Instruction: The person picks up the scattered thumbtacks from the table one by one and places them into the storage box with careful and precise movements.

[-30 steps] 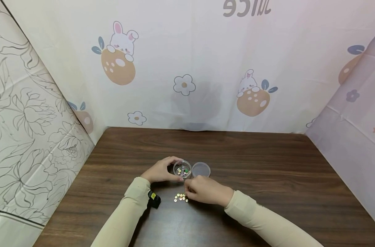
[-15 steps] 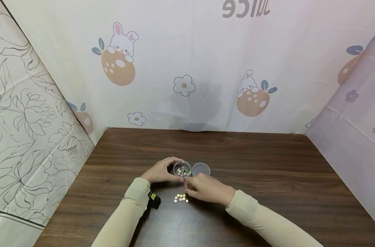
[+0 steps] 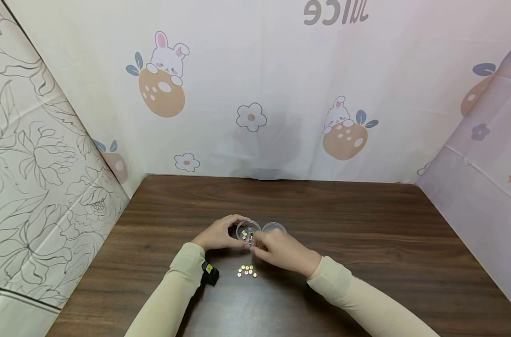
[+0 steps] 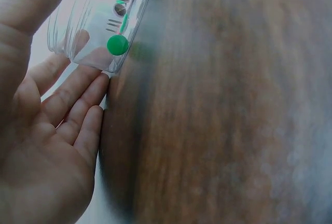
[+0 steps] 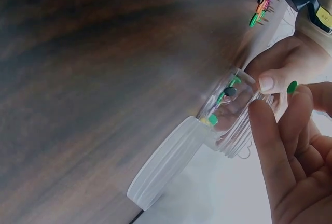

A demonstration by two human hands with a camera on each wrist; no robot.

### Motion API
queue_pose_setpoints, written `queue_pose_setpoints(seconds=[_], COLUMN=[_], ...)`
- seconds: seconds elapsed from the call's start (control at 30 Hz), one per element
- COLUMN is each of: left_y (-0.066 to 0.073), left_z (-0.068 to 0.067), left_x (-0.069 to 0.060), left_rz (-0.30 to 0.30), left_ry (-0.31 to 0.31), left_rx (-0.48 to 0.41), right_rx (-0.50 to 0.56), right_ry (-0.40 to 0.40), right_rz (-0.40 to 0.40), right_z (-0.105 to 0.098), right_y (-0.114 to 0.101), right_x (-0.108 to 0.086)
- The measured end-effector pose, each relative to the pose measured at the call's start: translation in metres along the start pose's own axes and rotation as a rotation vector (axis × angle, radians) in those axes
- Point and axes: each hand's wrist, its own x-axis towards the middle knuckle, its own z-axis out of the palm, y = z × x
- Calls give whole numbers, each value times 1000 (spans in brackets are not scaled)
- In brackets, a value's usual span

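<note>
"So, the right hand (image 3: 282, 251)?"
"Fingers (image 5: 299, 114) nearly closed, pinching a green thumbtack (image 5: 292, 87) at the near right side of the clear jar (image 5: 233, 120), which the left hand (image 3: 217, 233) grips on the counter (image 3: 348, 234)."
"Advice?"
"Light pinch, jar steady, should serve."

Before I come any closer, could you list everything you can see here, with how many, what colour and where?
Jar: one, clear, in the left hand's grasp
Tacks in the jar: several, exact count unclear, some green, inside it
Green tack: one, green, pinched in the right hand
Loose tacks: about eight, gold-looking from above, on the table nearer the wearer
Lid: one, whitish, on the table right of the jar
Table: one, dark brown, beneath everything
Cloths: three, pale and printed, behind and at both sides
Strapped device: one, black with yellow, at the left wrist
Sleeves: two, cream, on both arms
Left hand: one, bare, at the jar
Right hand: one, bare, beside the jar
</note>
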Motion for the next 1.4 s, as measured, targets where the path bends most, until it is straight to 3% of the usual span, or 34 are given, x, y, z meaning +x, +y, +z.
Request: queue_pose_setpoints(seconds=[0.17, 0.6, 1.4], left_y=[-1, 1, 1], left_z=[0, 1, 1], left_x=[0, -1, 0], left_rz=[2, -13, -21], left_ry=[1, 0, 5], left_rx=[-5, -13, -34], right_rx=[-22, 1, -33], right_ry=[48, 87, 52], right_rz=[15, 125, 240], right_z=[0, -1, 3], right_y=[3, 8, 22], right_x=[4, 18, 34])
